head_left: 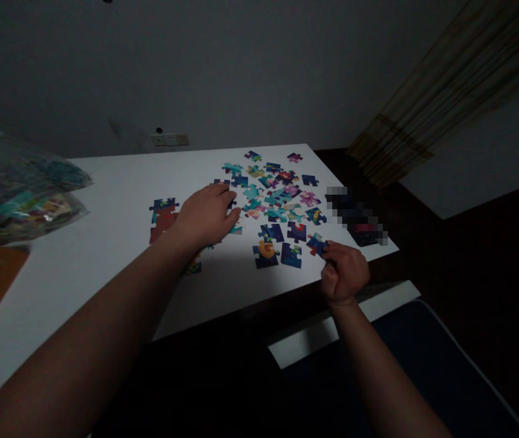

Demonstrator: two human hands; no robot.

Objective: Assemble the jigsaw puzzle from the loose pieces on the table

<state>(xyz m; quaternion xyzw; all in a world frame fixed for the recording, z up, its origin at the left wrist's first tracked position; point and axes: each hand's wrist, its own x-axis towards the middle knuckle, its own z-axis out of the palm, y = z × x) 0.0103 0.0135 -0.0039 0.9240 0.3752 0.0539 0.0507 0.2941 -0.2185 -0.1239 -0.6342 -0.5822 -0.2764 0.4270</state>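
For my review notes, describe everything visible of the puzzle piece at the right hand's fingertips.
The puzzle piece is small, flat and mostly blue, with a red patch toward its lower left and rounded interlocking edges; it looks like printed card. It sits angled near the front edge of the white table. The right hand touches and partly covers its right side. Whether it is lifted is unclear.

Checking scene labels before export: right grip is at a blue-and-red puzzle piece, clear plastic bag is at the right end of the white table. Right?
Bag side is wrong: the head view shows the clear plastic bag at the left end of the white table. The right grip is at a blue-and-red puzzle piece, as stated.
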